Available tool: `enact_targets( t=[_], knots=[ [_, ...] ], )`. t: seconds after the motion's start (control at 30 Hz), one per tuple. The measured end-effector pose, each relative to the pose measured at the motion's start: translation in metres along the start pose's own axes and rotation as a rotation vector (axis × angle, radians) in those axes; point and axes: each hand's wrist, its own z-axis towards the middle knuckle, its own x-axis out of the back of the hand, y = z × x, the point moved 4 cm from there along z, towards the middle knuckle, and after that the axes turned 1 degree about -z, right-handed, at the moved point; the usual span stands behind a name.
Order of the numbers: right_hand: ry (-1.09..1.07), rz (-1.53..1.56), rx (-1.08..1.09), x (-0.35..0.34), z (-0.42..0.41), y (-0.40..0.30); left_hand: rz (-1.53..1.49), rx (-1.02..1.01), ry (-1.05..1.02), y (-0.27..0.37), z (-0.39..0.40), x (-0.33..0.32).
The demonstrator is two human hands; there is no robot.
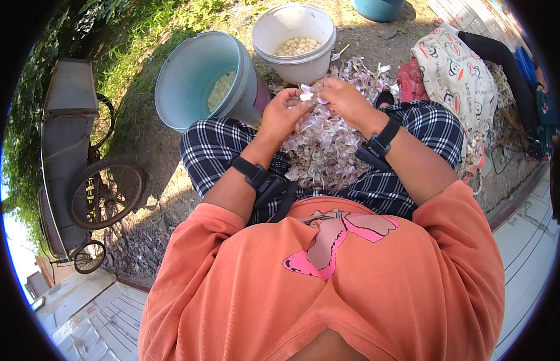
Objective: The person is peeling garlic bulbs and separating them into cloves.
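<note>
My left hand [287, 113] and my right hand [341, 100] meet above a heap of garlic skins [327, 153] between my knees. Between the fingertips of both is a garlic clove [306, 96] with pale purple skin around it. Beyond my left hand, a light blue bucket [171, 81] leans to one side, with peeled garlic cloves [222, 91] under liquid in it. Just past my hands stands a white bucket [291, 67], also holding peeled cloves [299, 46].
A printed cloth [469, 85] and red mesh [412, 80] lie at the right, near another person's dark-clothed limb [492, 52]. A blue container [378, 9] stands at the far edge. A cargo tricycle [67, 149] is at the left.
</note>
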Motion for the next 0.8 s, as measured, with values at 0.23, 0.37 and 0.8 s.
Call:
enact_targets(
  t=[0.23,0.37,0.8],
  knots=[
    [0.001,0.079,-0.027,-0.004,-0.003,-0.003,0.022,0.001,0.011,0.003,0.000,0.001],
    [0.047,0.291,0.008,0.016,0.006,-0.005,-0.097,-0.007,-0.015,0.015,-0.007,-0.007],
    [-0.057,-0.150,-0.147,0.011,0.006,0.019,0.032,-0.121,-0.103,0.018,-0.005,-0.006]
  ],
)
